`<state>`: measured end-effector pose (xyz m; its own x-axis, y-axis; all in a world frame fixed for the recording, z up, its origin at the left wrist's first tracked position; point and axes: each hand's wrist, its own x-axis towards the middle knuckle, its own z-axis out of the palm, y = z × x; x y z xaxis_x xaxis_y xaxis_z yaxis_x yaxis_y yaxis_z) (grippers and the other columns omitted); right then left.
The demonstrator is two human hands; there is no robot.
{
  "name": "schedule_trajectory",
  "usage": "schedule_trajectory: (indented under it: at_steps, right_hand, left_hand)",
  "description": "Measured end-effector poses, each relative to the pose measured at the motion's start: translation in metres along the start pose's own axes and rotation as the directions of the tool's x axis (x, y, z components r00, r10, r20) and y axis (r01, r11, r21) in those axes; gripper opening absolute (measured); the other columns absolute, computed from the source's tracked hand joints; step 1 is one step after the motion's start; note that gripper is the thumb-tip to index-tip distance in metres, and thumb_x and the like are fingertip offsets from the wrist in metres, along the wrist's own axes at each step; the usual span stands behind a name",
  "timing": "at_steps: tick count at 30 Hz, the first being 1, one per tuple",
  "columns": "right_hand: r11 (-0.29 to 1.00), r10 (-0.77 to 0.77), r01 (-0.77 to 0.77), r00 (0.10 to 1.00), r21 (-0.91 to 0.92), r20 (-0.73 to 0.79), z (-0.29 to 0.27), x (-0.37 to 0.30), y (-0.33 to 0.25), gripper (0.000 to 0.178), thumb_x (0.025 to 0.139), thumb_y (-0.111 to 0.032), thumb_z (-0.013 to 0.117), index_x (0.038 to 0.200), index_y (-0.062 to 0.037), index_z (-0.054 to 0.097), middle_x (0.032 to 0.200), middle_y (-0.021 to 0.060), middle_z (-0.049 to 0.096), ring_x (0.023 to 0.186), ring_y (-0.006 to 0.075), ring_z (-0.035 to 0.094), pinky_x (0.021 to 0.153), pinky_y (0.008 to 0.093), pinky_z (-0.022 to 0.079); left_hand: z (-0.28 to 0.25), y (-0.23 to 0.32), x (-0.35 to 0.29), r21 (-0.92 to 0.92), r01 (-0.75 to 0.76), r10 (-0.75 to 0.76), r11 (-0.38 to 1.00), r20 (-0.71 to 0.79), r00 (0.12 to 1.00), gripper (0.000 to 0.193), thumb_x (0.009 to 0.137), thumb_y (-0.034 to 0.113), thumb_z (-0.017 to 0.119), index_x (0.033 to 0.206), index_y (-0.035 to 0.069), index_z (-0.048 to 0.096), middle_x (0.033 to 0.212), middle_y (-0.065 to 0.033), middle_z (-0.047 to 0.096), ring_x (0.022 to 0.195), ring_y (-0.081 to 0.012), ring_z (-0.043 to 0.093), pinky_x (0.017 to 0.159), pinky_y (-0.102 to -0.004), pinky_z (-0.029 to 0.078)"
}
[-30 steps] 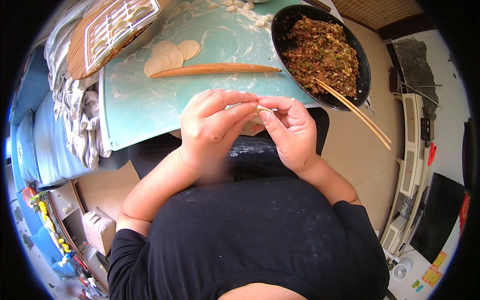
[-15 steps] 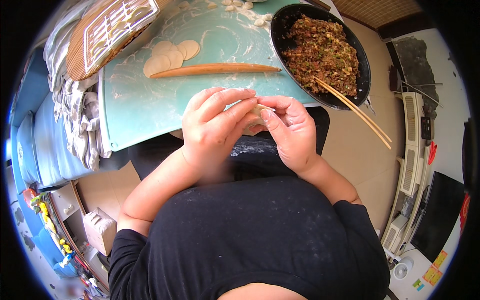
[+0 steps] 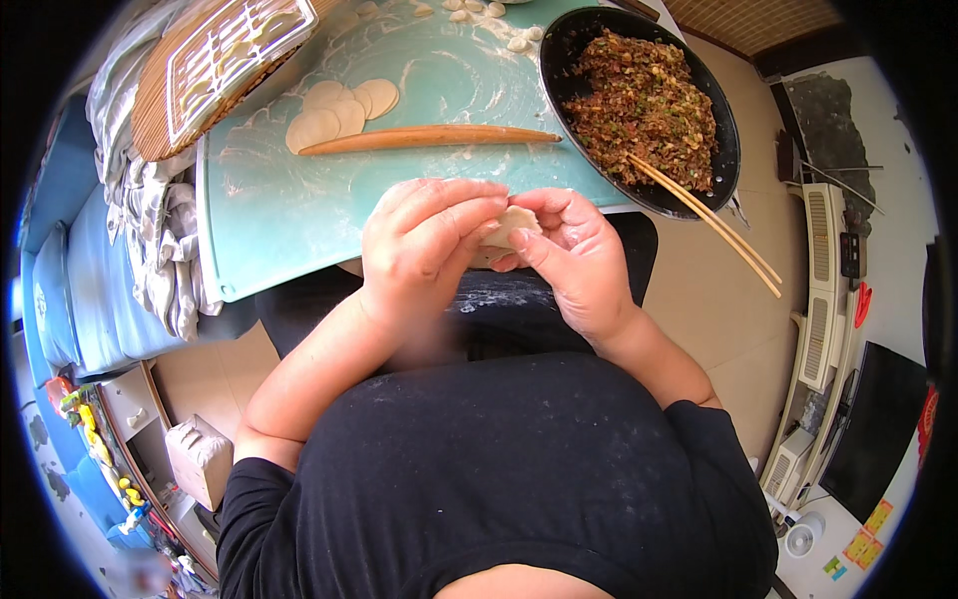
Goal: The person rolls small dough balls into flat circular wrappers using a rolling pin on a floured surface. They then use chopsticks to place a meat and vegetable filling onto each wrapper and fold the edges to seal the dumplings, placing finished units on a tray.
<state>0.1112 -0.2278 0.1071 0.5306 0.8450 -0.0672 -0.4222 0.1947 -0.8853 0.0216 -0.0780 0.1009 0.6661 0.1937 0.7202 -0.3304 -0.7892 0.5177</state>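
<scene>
Between my two hands, just past the near edge of the green board, is a pale dumpling, its dough folded over. My left hand has its fingers bent around the left side and partly covers it. With thumb and forefinger, my right hand pinches the right side. Whatever lies inside the dough is hidden. Beyond my hands a wooden rolling pin lies across the board, with several round dough wrappers overlapping behind its left end.
A black pan of minced filling stands at the right, chopsticks jutting over its near rim. The floury green board spans the middle. At the far left a woven tray carries a white rack. Small dough pieces lie at the back.
The fingers of both hands have shifted slightly on the dumpling. More of its pale dough now shows between them. The pan, rolling pin and wrappers have stayed put.
</scene>
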Motion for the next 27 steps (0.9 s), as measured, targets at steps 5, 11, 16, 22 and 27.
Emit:
schedule_trajectory:
  at_steps: [5, 11, 16, 22, 27]
  right_hand:
    - [1.0, -0.009, 0.009, 0.999, -0.006, -0.046, 0.005, 0.001, -0.005, 0.023, 0.088, -0.002, 0.056, 0.11, 0.0013, 0.049, 0.104, 0.0107, 0.058, 0.091, 0.0144, 0.06, 0.077, 0.0281, 0.053]
    - [0.994, -0.051, 0.048, 0.998, -0.096, -0.023, 0.004, -0.002, 0.004, 0.023, 0.088, -0.002, 0.056, 0.11, 0.0011, 0.049, 0.103, 0.0105, 0.058, 0.091, 0.0135, 0.059, 0.077, 0.0276, 0.053]
    - [0.998, -0.02, 0.018, 0.999, -0.061, -0.035, 0.002, 0.0, 0.001, 0.022, 0.089, -0.003, 0.055, 0.109, 0.0006, 0.047, 0.103, 0.0112, 0.058, 0.09, 0.0137, 0.06, 0.077, 0.0276, 0.053]
    - [0.986, 0.118, -0.103, 0.987, 0.134, -0.107, 0.003, 0.004, -0.011, 0.024, 0.09, -0.009, 0.054, 0.108, -0.001, 0.041, 0.103, 0.0123, 0.058, 0.088, 0.0149, 0.06, 0.074, 0.0286, 0.054]
    - [0.727, -0.286, 0.217, 0.958, -0.651, 0.001, -0.008, 0.007, -0.012, 0.013, 0.091, -0.012, 0.051, 0.093, 0.0008, 0.051, 0.087, 0.0131, 0.059, 0.074, 0.0217, 0.06, 0.065, 0.029, 0.05]
  left_hand:
    - [0.001, 0.001, -0.005, -0.111, 0.149, -0.152, 0.983, -0.013, 0.988, 0.031, 0.072, 0.004, 0.066, 0.102, 0.005, 0.063, 0.1, -0.011, 0.065, 0.088, -0.0254, 0.063, 0.073, -0.0326, 0.05]
    - [-0.005, 0.006, 0.003, -0.011, 0.103, -0.101, 0.995, 0.099, 0.99, 0.013, 0.074, 0.003, 0.065, 0.087, 0.002, 0.062, 0.099, -0.0117, 0.065, 0.086, -0.0263, 0.063, 0.074, -0.0329, 0.05]
    - [-0.001, 0.001, -0.004, -0.09, 0.152, -0.145, 0.984, 0.077, 0.986, 0.02, 0.078, 0.007, 0.064, 0.097, 0.002, 0.061, 0.104, -0.011, 0.063, 0.09, -0.0263, 0.062, 0.078, -0.0345, 0.049]
    - [0.009, 0.011, -0.014, -0.657, 0.644, -0.524, 0.391, 0.417, 0.743, 0.053, 0.085, 0.009, 0.062, 0.133, 0.002, 0.04, 0.127, -0.0115, 0.051, 0.106, -0.0163, 0.054, 0.089, -0.0308, 0.046]
    - [-0.001, 0.01, -0.009, -0.635, 0.731, -0.599, 0.251, 0.492, 0.632, 0.047, 0.083, 0.004, 0.063, 0.126, 0.0, 0.045, 0.112, -0.0075, 0.058, 0.101, -0.0128, 0.056, 0.086, -0.027, 0.047]
